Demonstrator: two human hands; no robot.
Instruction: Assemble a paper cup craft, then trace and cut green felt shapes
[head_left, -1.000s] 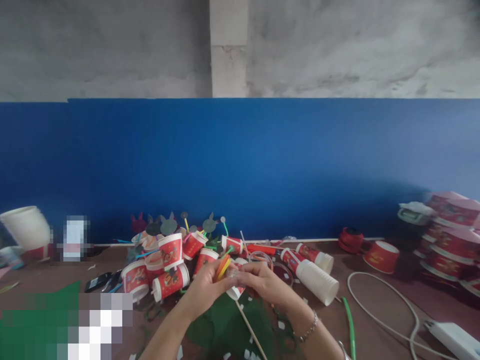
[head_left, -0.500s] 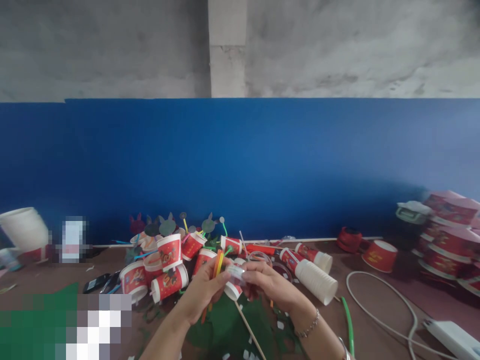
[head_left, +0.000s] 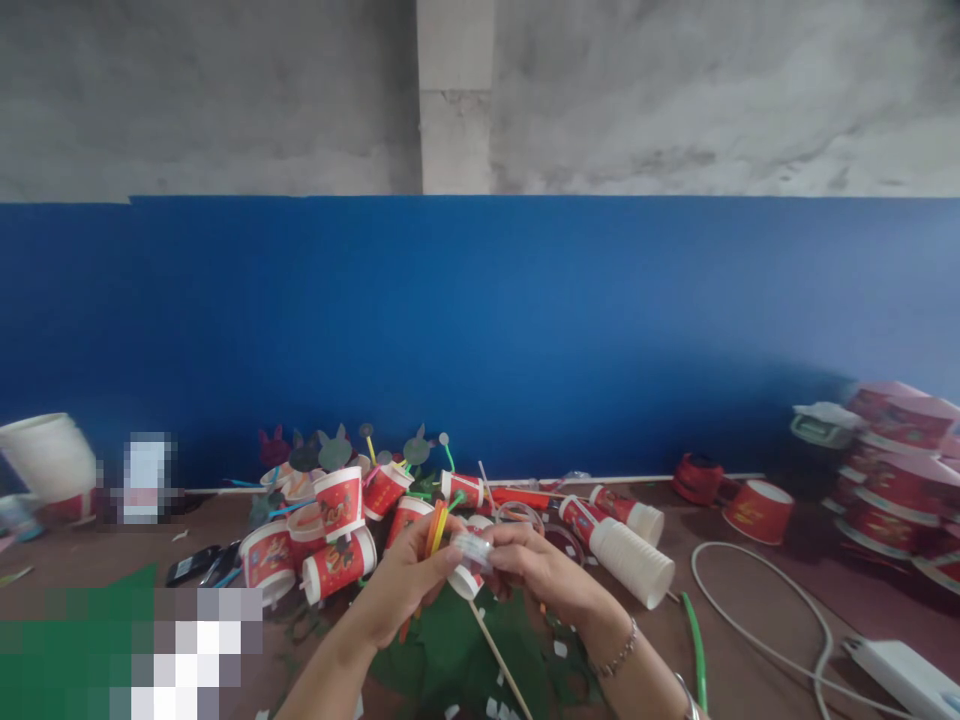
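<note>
My left hand (head_left: pixel 411 560) is closed around orange and yellow straw-like strips (head_left: pixel 437 527) that stick out above and below the fingers. Between both hands sits a small clear, shiny plastic piece (head_left: pixel 472 548), pinched from the left and right; its exact kind is too blurred to name. The fingers of my right hand (head_left: pixel 529 562) are closed on its right side. Just behind and below it lies a red-and-white paper cup (head_left: pixel 466 582), partly covered by the hands. A thin wooden stick (head_left: pixel 499 655) slants toward me over green sheets (head_left: pixel 450 655).
Several red paper cups (head_left: pixel 339 572) with straws and animal-shaped cutouts (head_left: pixel 334 450) pile up at left. A stack of nested cups (head_left: pixel 634 565) lies at right, beside a green tube (head_left: pixel 695 645) and white cable (head_left: pixel 817 625). Red tubs (head_left: pixel 900 490) stack at far right.
The clear plastic piece and fingers have shifted very slightly. Both hands keep their hold, and the cups stay where they were.
</note>
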